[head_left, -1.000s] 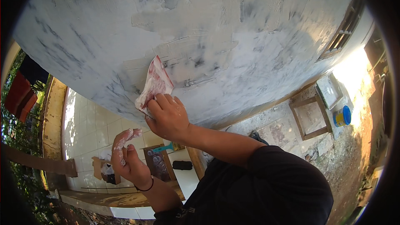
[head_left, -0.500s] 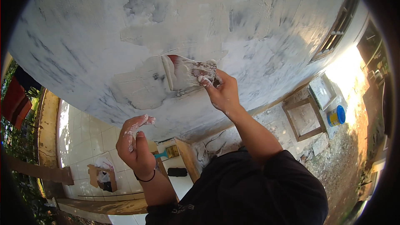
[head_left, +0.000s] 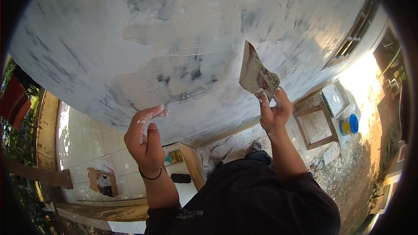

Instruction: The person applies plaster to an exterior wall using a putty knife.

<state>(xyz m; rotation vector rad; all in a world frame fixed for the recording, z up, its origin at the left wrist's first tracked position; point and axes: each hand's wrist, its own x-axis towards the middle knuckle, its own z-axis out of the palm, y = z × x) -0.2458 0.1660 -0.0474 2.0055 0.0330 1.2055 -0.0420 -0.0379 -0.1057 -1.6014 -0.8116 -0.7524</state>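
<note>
My right hand [head_left: 275, 112] grips a wide putty scraper [head_left: 254, 72] by its smeared end. The scraper's flat blade is tilted upward, and dried and wet putty coats it. Behind it rises a wall [head_left: 183, 56] patched with white and grey putty, with dark spots showing through. I cannot tell whether the blade touches the wall. My left hand [head_left: 146, 137] is raised lower down to the left, fingers curved and thumb apart, with nothing in it. White putty clings to its fingertips.
A paintbrush [head_left: 175, 156] and a black object [head_left: 180, 178] lie on a ledge beneath my left hand. An open cardboard box [head_left: 114, 188] sits on the tiled floor. On the right stand a wooden frame [head_left: 311, 143], a pale tray [head_left: 333, 98] and a blue-rimmed bucket [head_left: 348, 126].
My right hand has moved right with the scraper, which has turned from lying broadside along the wall to pointing upward. The dark-spotted patch behind it now shows. My left hand has barely shifted.
</note>
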